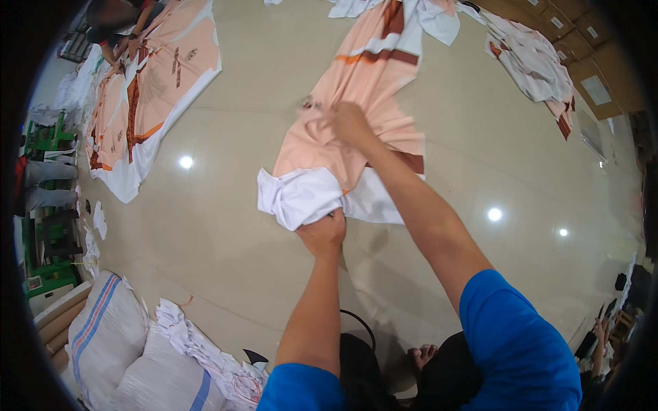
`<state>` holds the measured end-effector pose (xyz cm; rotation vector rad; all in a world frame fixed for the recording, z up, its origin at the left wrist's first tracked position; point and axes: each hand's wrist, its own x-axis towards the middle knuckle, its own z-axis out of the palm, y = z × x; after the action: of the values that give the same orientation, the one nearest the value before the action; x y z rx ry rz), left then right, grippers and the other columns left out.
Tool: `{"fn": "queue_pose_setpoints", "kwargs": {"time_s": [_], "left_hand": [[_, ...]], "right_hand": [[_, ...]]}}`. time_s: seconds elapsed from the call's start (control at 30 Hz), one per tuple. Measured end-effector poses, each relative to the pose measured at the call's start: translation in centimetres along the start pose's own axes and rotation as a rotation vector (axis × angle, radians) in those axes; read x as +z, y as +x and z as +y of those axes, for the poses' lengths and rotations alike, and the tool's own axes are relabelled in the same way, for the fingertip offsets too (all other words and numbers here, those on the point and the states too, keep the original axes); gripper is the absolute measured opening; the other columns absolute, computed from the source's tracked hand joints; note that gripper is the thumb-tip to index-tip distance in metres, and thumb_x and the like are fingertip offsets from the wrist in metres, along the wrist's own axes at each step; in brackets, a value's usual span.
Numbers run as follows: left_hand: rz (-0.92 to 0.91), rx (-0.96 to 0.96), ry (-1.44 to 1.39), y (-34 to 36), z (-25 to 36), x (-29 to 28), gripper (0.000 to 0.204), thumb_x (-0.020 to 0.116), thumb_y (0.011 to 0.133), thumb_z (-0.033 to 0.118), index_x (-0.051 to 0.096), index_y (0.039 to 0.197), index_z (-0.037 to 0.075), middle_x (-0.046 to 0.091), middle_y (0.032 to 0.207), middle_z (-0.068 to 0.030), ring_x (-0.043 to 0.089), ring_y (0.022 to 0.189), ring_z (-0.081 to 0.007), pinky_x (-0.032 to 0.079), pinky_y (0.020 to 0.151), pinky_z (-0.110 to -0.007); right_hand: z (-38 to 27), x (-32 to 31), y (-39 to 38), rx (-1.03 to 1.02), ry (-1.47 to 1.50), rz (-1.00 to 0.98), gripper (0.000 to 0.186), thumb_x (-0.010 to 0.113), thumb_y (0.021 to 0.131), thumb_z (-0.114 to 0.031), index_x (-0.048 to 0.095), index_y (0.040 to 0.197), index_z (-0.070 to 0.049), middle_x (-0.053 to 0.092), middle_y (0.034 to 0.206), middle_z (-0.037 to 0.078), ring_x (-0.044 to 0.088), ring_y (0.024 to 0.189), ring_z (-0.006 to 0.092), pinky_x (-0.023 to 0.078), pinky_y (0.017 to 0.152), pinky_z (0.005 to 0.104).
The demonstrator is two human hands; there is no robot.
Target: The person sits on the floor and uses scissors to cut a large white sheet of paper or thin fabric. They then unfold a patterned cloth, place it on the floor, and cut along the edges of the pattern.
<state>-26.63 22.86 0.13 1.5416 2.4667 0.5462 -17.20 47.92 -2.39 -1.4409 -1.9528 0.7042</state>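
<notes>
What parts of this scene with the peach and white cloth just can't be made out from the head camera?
- Left hand fingertips: buried in the white hem of the peach and white cloth, head view.
- Right hand: motion-blurred, so its grip is unclear.
- The cloth's far end: cut off by the top edge.
- Person at the second cloth: small and cropped at the upper left rim.
- Cardboard boxes: labels too small to make out.
</notes>
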Motion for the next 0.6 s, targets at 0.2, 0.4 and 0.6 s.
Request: {"fn": "queue_pose_setpoints", "kwargs": {"time_s": [0.2,0.4,0.6], "left_hand": [[-0.206,-0.070,0.004,-1.1,-1.7,2.5,0.075,0.064,0.099,0.053,0.054,0.159,0.008,0.056,0.165,-0.0176,0.052,0.151,-0.0368,0.033,0.127,-0.054],[-0.285,0.077,-0.260,-4.5,-16.1,6.2,0.068,0.062,0.107,0.046,0.049,0.161,0.007,0.061,0.156,-0.0144,0.055,0.145,-0.0322,0.041,0.125,-0.043],[-0.406,-0.307,-0.897,-19.8,-16.5,2.3,0.060,0.062,0.108,0.034,0.049,0.158,0.004,0.064,0.150,-0.0142,0.059,0.138,-0.0296,0.046,0.120,-0.042]], "right_hand": [[-7.7,2.5,-15.5,-0.161,-0.166,-0.224,0.020,0.071,0.090,-0.010,0.078,0.103,0.003,0.075,0.088,0.024,0.076,0.094,0.0432,0.059,0.081,0.0511],[-17.0,-5.5,-20.7,-0.301,0.268,-0.632,0.019,0.069,0.083,-0.004,0.078,0.099,0.002,0.074,0.086,0.026,0.078,0.089,0.0373,0.059,0.077,0.0450],[-21.2,-19.0,-33.9,-0.191,0.768,-0.925,0.018,0.077,0.092,-0.015,0.073,0.093,0.003,0.073,0.077,0.006,0.067,0.069,0.0218,0.056,0.067,0.0416]]}}
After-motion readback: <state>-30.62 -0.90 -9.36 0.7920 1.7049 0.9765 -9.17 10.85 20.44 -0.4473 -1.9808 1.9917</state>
